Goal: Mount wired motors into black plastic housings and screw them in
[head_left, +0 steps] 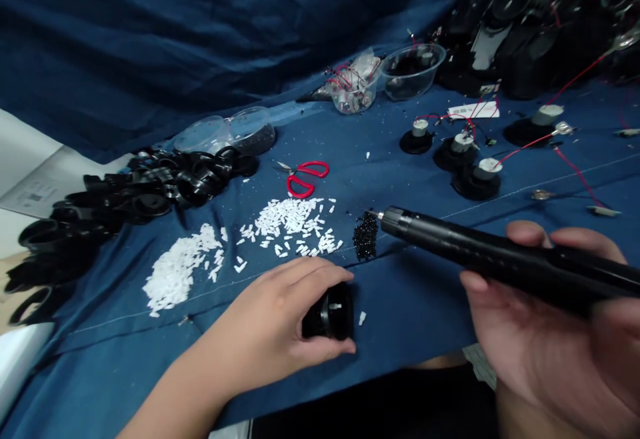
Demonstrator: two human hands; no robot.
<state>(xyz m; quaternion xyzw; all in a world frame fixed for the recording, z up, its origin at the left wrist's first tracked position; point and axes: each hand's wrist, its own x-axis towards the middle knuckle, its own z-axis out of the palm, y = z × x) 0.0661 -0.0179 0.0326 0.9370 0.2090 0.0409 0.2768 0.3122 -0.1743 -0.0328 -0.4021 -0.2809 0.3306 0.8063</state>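
My left hand [280, 319] is wrapped round a black round plastic housing [336, 312] near the front of the blue cloth. A small white piece shows inside the housing, and my fingers hide part of its wall. In my right hand [525, 332] lies a black electric screwdriver [460, 239], its bit pointing left. The bit's tip is at a small pile of tiny black screws [365, 236]; whether a screw sits on it I cannot tell. One loose white plastic piece [362, 318] lies just right of the housing.
Piles of white plastic pieces [180, 266] lie left of the screws, with red-handled scissors [303, 178] behind. Black ring parts [150, 192] are heaped at far left. Clear tubs [414, 71] stand at the back. Black bases with motors and red wires [477, 179] stand at right.
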